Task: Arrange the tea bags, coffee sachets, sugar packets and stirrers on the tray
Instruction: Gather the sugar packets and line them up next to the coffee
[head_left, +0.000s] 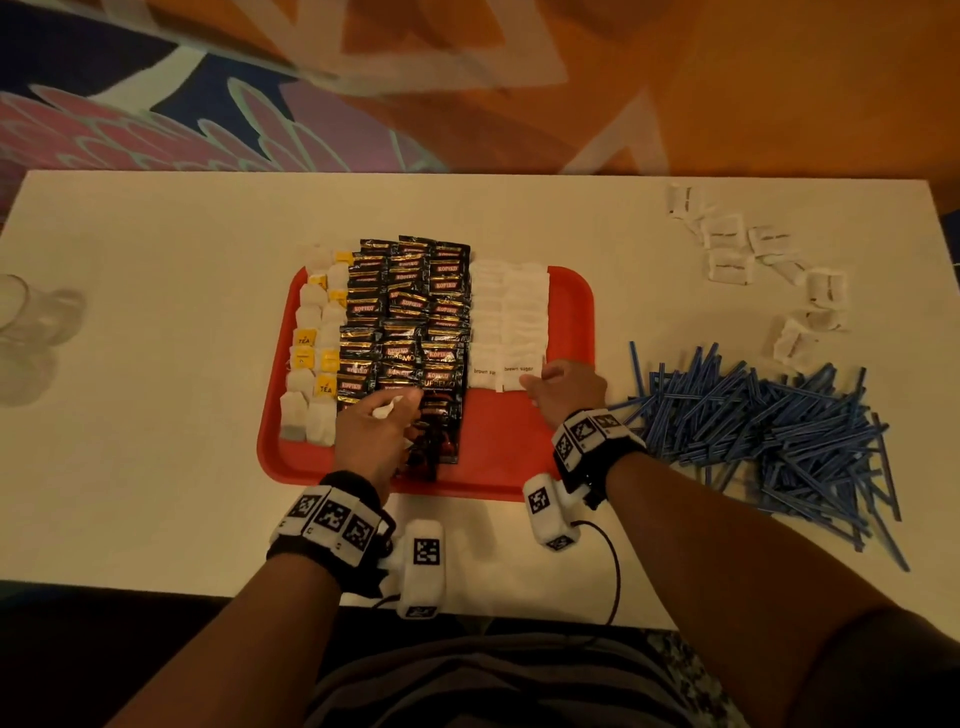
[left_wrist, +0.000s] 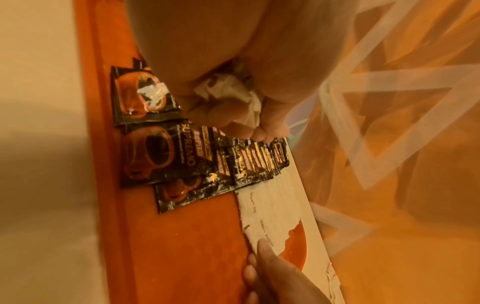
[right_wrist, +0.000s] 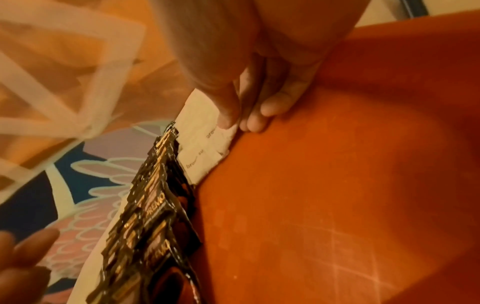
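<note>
1. While both hands sit over the near half of the red tray, the tray lies mid-table on the white table, its near rim close to the table's near edge.
2. Left hand: fingers curled round a crumpled white scrap, knuckles over the near end of the coffee sachets.
3. Right hand: thumb and fingertips pinch the near edge of the front sugar packet, printed "brown sugar".
4. Tea bags run in two columns along the tray's left side; the far ones stick out past the far rim.
5. Coffee sachets fill the middle in overlapping rows, also overhanging the far rim; nearest ones stop short of the near rim.
6. Sugar packets form two white columns right of the coffee, touching it.
7. Bare tray floor shows right of the sugar columns and in front of them, out to the near right corner.
8. Stirrers: blue heap on the table right of the tray, off it, reaching close to the near table edge.
9. Loose packets trail along the far right of the table, well apart from the tray.
10. Glass at the left table edge; open table between it and the tray.
</note>
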